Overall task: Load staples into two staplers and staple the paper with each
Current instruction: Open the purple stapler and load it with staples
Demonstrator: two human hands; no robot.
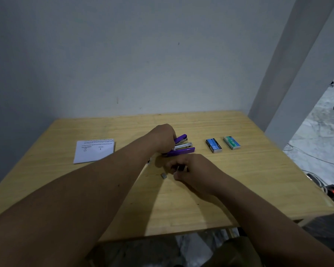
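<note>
bench (239, 189): pale wooden top set into a corner of grey walls; everything below lies on it.
paper (94, 151): white folded sheet with a few printed lines, flat on the left part of the bench, well apart from the boxes.
left hand (162, 138): reaches in across the middle, fingers closed around the rear of the purple stapler, pinning it near the bench centre.
right hand (189, 170): curled just in front of the stapler, fingertips pinched on a small dark item; what it is cannot be told.
purple stapler (181, 146): hinged wide open, purple top arm raised toward the wall, metal staple channel bared in the middle, purple base toward the viewer; its nose points right.
blue staple box (213, 145): lies flat, right of the stapler, marked "10".
green staple box (232, 143): lies flat, just right of the blue one, not touching.
staple strip (163, 176): small grey piece on the bench, just left of the right hand.
</note>
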